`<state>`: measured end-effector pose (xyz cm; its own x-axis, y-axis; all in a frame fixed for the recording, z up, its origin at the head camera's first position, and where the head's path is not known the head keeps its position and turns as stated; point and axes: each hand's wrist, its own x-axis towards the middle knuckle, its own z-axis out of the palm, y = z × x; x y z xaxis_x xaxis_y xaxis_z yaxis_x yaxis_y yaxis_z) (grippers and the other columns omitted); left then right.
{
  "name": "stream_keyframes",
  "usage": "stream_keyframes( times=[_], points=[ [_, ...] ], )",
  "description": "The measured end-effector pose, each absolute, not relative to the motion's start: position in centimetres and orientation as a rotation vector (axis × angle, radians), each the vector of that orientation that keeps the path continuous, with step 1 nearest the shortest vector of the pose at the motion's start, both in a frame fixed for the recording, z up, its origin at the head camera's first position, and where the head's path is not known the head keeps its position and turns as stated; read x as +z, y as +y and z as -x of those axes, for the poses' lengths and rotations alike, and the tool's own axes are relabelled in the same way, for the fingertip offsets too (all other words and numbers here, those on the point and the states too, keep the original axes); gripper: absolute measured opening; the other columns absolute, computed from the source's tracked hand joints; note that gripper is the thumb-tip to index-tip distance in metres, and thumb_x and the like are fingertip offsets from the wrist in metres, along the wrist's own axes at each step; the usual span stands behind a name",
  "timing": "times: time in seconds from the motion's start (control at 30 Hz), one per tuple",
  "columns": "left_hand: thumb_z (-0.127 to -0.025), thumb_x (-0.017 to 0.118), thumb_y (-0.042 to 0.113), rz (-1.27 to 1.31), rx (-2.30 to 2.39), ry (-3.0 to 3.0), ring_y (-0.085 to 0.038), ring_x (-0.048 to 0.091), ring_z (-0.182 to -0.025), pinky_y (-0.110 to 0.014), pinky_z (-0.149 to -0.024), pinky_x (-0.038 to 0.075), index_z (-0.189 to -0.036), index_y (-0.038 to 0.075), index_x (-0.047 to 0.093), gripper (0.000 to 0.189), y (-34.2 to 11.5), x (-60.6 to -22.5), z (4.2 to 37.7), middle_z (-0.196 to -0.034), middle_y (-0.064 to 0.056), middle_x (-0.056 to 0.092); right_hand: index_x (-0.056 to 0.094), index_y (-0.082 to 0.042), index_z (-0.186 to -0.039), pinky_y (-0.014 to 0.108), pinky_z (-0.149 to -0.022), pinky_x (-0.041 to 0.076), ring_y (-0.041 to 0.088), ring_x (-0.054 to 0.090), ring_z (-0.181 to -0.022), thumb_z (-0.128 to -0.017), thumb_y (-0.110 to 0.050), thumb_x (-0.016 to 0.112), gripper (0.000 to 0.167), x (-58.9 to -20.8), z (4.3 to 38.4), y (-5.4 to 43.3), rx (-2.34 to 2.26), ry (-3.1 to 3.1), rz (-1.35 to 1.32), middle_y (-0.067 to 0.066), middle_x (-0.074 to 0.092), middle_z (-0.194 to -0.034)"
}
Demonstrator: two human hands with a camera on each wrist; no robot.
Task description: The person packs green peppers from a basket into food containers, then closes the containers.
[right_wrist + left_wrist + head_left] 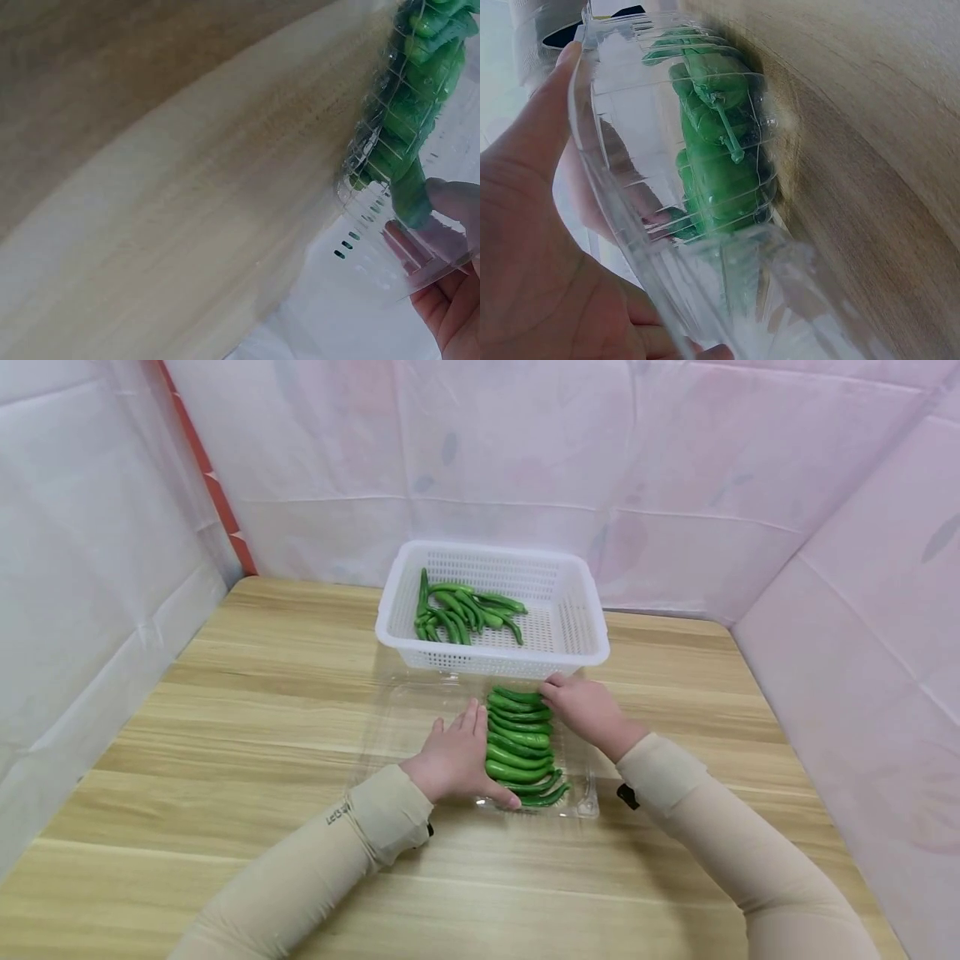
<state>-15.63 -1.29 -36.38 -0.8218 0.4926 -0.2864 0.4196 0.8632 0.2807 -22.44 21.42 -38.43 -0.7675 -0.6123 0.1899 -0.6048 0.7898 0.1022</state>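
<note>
A clear plastic clamshell box (pixel 587 807) lies unfolded on the table, its lid (pixel 401 706) to the left. Slender green chili peppers (pixel 525 739) fill its base in a row, lying crosswise one behind another. My left hand (pixel 456 758) spreads along the base's left side, thumb toward the near corner and fingers reaching away; in the left wrist view the thumb (pixel 551 105) touches the clear rim. At the far right corner, my right hand (pixel 588 710) pinches the end of a green chili pepper (pixel 411 199). Its fingertips partly show through the clear wall.
Just behind the box stands a white perforated plastic basket (pixel 588 639) with a loose heap of green chili peppers (pixel 465 610) on its left side. Pale patterned sheets (pixel 510 443) hang behind and along both sides of the wooden table (pixel 247 710).
</note>
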Motion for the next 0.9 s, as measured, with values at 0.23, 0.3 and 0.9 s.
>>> stream_keyframes(
  times=[0.23,0.3,0.9],
  points=[
    [-0.057,0.063,0.080,-0.686,0.294,2.689,-0.028,0.011,-0.140,-0.055,-0.108,0.016,-0.147,-0.005,0.008,0.135,-1.34,-36.40,15.64,-0.153,-0.020,0.005,0.066,-0.007,-0.095,0.032,-0.050,0.048,0.018,0.057,-0.061,-0.088,-0.009,0.062,0.008,-38.51,22.49,21.19,-0.131,-2.772,-0.949,0.005,0.062,-0.090],
    [-0.057,0.063,0.080,-0.689,0.293,2.691,-0.029,0.012,-0.140,-0.055,-0.107,0.016,-0.147,-0.006,0.008,0.135,-1.34,-36.44,15.64,-0.153,-0.020,0.006,0.066,-0.007,-0.095,0.032,-0.052,0.049,0.019,0.058,-0.065,-0.087,-0.008,0.062,0.009,-38.59,22.49,21.22,-0.130,-2.760,-0.957,0.005,0.062,-0.091],
    [-0.057,0.062,0.080,-0.671,0.314,2.698,-0.029,0.012,-0.140,-0.054,-0.108,0.017,-0.147,-0.005,0.007,0.136,-1.38,-36.38,15.46,-0.153,-0.020,0.004,0.065,0.001,-0.101,0.041,-0.075,0.050,0.031,0.060,-0.087,-0.082,0.001,0.063,0.019,-38.57,22.82,21.91,0.129,-2.416,-1.153,0.015,0.063,-0.099]
  ],
)
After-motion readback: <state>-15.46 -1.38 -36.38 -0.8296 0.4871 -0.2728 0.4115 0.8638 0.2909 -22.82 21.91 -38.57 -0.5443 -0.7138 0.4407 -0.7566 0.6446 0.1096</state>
